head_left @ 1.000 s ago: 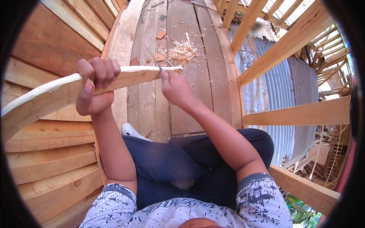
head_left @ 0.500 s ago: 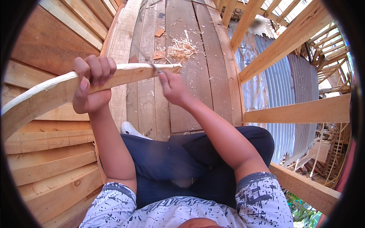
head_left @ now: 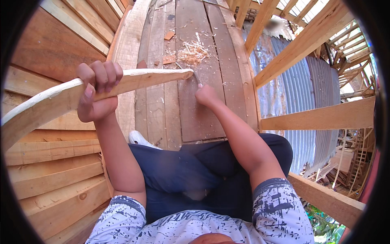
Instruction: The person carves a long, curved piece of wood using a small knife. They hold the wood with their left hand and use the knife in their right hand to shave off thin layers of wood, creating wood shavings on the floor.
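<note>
My left hand [head_left: 99,87] is closed around a long curved wooden piece [head_left: 140,80] with a pale, shaved upper edge. The wood runs from the left rim of the view to a tapered end in front of me. My right hand [head_left: 208,95] is closed on a knife [head_left: 197,78], its handle hidden in the fist. Only a short stretch of the dark, narrow blade shows, close by the wood's tapered end; whether it touches cannot be made out.
Wood shavings [head_left: 193,53] lie heaped on the plank floor [head_left: 201,122], with small reddish offcuts [head_left: 169,59] beside them. Stacked boards [head_left: 61,162] line my left. A timber railing [head_left: 317,118] stands at right, with corrugated metal sheets [head_left: 300,89] beyond it. My crossed legs [head_left: 178,171] are below.
My right hand has moved right with the knife, from over the wood to past its tapered end. The left hand and the wood have stayed nearly still.
</note>
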